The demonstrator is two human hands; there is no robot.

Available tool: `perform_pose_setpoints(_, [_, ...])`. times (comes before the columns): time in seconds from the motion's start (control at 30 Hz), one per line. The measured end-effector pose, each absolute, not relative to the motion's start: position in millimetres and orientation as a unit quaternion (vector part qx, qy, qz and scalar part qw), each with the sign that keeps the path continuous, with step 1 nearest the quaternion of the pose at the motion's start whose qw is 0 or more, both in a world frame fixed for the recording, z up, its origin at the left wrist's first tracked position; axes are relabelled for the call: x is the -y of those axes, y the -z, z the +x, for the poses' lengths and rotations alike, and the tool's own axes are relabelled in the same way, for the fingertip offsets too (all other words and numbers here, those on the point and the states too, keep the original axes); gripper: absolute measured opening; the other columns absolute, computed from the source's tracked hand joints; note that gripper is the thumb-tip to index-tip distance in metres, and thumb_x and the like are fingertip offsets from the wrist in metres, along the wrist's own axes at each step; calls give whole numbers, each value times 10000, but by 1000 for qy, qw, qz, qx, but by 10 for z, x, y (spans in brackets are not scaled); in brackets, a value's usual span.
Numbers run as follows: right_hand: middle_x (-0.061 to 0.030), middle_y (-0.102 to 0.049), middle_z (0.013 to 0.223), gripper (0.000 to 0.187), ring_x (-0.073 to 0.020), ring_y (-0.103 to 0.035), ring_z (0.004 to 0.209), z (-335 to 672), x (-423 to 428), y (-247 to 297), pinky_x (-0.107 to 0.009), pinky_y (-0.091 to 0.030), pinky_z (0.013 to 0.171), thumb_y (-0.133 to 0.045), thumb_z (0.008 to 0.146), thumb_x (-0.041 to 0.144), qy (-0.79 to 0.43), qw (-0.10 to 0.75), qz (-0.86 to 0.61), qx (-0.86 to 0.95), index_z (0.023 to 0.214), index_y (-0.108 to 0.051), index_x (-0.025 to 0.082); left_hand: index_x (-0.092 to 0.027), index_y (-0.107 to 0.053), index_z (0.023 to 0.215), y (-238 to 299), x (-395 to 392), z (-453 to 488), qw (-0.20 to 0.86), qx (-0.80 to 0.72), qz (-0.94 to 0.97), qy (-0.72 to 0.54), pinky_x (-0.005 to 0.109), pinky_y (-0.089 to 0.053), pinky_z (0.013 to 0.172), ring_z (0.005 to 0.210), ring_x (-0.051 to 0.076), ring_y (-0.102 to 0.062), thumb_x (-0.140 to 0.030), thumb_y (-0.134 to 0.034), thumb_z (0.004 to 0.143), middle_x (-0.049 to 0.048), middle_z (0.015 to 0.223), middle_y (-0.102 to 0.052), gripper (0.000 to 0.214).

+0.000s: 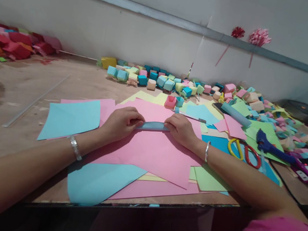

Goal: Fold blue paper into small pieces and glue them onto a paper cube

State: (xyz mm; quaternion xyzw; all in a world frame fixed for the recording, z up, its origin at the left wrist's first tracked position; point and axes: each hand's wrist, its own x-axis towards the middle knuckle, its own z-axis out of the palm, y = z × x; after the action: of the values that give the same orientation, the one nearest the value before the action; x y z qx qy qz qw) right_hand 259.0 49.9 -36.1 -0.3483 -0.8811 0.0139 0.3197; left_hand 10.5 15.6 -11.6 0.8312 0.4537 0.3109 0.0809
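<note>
A narrow light-blue folded paper strip [153,126] stretches level between my hands, just over a large pink paper sheet [150,152]. My left hand [123,122] pinches its left end between thumb and fingers. At the opposite end my right hand [179,128] grips the strip in the same way. The fingertips cover both ends. Beyond the hands sit a small pink paper box [170,102] and a small blue paper box [179,102], with a pen [192,117] lying near my right hand.
Light-blue sheets [72,119] lie at the left. Right of my hands are scissors [244,152], a blue glue gun [275,147] and a rolled blue paper [236,115]. Several small paper boxes [153,76] line the wall. A clear ruler-like strip [36,100] rests far left.
</note>
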Motion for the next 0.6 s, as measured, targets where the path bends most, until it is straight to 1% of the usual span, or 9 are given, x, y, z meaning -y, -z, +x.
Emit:
perform_pose_setpoints(0.23, [-80,-626,762,229,-200,-505,739,2573,-469,370,-331,-381,710,-453,917,163,-5,314,-346,884,785,-640,163,-164,-709,835,138,-184,101,85,-456,832,-305,286,-415,637,716,168,-560,-226,-536,834,57,788,-652,183])
perform_pose_setpoints(0.33, [-83,-619,761,207,-199,-505,730,2571,-459,370,-331,-380,705,-446,892,138,-5,321,-344,882,774,-614,162,-168,-715,858,142,-191,94,109,-461,825,-308,291,-432,657,733,169,-574,-251,-538,840,58,814,-667,197])
perform_pose_setpoints(0.5, [-46,-603,732,156,-173,-496,687,2583,-439,328,-301,-369,663,-485,846,131,-68,323,-348,877,723,-567,183,-190,-728,830,85,-202,56,198,-492,796,-291,279,-455,651,706,161,-605,-287,-578,804,31,807,-704,180])
perform_pose_setpoints(0.6, [-34,-602,724,166,-161,-492,665,2587,-429,304,-287,-356,634,-492,868,170,-97,311,-350,878,720,-562,187,-192,-731,805,23,-206,29,205,-484,804,-279,264,-446,617,670,154,-593,-304,-589,786,26,771,-701,181])
